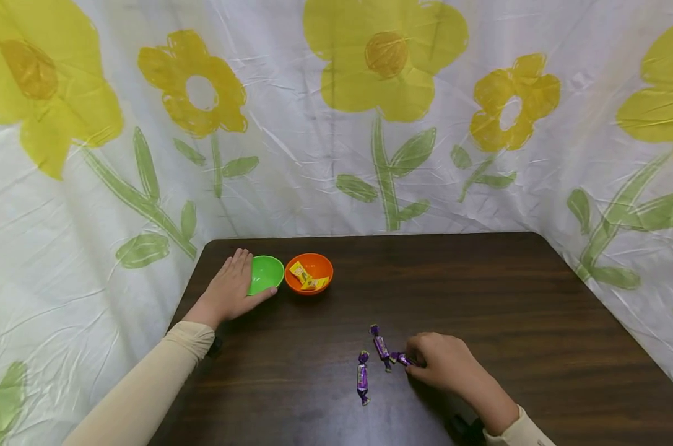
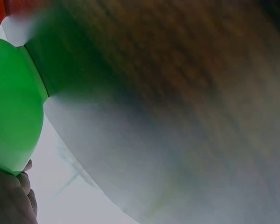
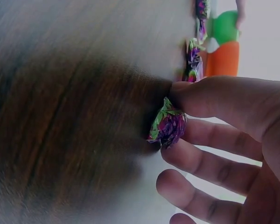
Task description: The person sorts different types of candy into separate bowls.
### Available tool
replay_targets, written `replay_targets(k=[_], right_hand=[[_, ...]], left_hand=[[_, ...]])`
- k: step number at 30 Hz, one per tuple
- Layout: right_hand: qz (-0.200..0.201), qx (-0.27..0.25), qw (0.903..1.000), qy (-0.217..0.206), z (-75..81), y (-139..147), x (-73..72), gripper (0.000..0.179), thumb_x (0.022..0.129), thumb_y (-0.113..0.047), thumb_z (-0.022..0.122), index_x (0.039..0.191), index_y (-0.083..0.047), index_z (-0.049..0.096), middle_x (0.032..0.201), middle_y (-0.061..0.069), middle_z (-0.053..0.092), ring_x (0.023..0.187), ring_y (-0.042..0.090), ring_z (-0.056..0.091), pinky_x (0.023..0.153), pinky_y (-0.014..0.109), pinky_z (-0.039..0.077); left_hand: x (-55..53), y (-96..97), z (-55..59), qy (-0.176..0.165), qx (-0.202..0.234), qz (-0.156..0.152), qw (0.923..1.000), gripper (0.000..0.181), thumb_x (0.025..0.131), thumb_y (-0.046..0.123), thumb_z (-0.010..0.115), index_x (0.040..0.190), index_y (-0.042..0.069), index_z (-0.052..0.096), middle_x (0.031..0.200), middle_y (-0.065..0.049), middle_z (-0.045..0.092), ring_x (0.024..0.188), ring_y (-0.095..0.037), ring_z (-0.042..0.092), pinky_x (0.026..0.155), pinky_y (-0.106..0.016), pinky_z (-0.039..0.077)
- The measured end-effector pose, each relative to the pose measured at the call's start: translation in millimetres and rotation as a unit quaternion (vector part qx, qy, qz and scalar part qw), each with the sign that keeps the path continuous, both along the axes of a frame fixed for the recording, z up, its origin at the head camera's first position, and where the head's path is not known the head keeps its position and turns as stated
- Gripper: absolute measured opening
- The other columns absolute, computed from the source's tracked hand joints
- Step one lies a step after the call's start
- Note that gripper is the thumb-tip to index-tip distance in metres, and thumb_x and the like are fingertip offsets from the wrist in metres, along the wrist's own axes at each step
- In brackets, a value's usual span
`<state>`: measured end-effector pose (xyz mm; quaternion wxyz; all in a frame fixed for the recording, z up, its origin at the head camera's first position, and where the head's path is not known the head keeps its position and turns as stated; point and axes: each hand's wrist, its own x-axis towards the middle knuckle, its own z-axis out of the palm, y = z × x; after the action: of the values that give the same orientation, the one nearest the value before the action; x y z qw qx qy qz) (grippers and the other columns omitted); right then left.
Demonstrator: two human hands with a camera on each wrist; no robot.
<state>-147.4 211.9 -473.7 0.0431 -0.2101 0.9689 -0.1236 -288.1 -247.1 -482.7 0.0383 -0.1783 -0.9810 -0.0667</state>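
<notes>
Purple foil wraps the candy (image 3: 170, 126) pinched in the right grip (image 1: 439, 365), thumb on one side and fingers on the other. Holding it so low and by the body seems to suit something small lying on a flat surface; whether it touches the desk (image 1: 537, 297), I cannot tell.

Just left of that grip, its lower end close to the pinched candy and perhaps touching it, lies a slanted candy (image 1: 380, 347). Slightly farther left and nearer the person is an upright-lying candy (image 1: 363, 378), pointing roughly away from the body. The three sit close together, probably for easy reach by that hand.

Well beyond, up and to the left, the left grip (image 1: 233, 288) is flat, fingers straight and thumb spread, against the near-left side of a green bowl (image 1: 266, 277); likely this steadies it. Right beside the bowl, on the side away from that grip, stands an orange bowl (image 1: 316, 263) holding yellow packets (image 1: 301, 274).

Only the head view shows those packets and the green bowl's bare inside. The left wrist view gives the green bowl's outer wall, with fingers at its edge. The right wrist view reveals the candy's crumpled, green-tinged twist, and the outer fingers reaching past it unclenched.
</notes>
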Motion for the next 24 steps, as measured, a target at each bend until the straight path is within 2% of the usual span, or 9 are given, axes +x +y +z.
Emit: replay_targets(k=[14, 19, 24], right_hand=[[0.004, -0.008, 0.9999, 0.007, 3.0, -1, -0.4, 0.026, 0.087, -0.025, 0.087, 0.079, -0.028, 0.062, 0.07, -0.014, 0.05, 0.059, 0.0, 0.043, 0.052, 0.024, 0.037], [0.001, -0.012, 0.9999, 0.009, 8.0, -3, -5.6, 0.02, 0.089, -0.026, 0.085, 0.083, -0.029, 0.066, 0.071, -0.016, 0.052, 0.058, 0.0, 0.044, 0.051, 0.024, 0.038], [0.008, -0.011, 0.9992, 0.038, 13.3, -11, -14.0, 0.015, 0.09, -0.027, 0.084, 0.087, -0.027, 0.07, 0.075, -0.016, 0.056, 0.06, -0.002, 0.045, 0.052, 0.022, 0.039]], left_hand=[[-3.9, -0.3, -5.1, 0.007, -0.001, -0.008, 0.9999, 0.105, 0.102, 0.068, 0.05, 0.16, -0.016, 0.026, 0.169, -0.036, 0.027, 0.162, -0.05, 0.02, 0.132, -0.06, 0.021], [-5.6, -0.9, -7.2, 0.006, 0.002, -0.007, 1.0, 0.107, 0.101, 0.069, 0.05, 0.161, -0.015, 0.025, 0.17, -0.035, 0.026, 0.163, -0.048, 0.018, 0.133, -0.059, 0.019], [-6.7, -2.4, -8.2, 0.003, -0.002, -0.009, 1.0, 0.107, 0.102, 0.07, 0.049, 0.162, -0.015, 0.024, 0.17, -0.035, 0.025, 0.163, -0.049, 0.017, 0.133, -0.059, 0.018]])
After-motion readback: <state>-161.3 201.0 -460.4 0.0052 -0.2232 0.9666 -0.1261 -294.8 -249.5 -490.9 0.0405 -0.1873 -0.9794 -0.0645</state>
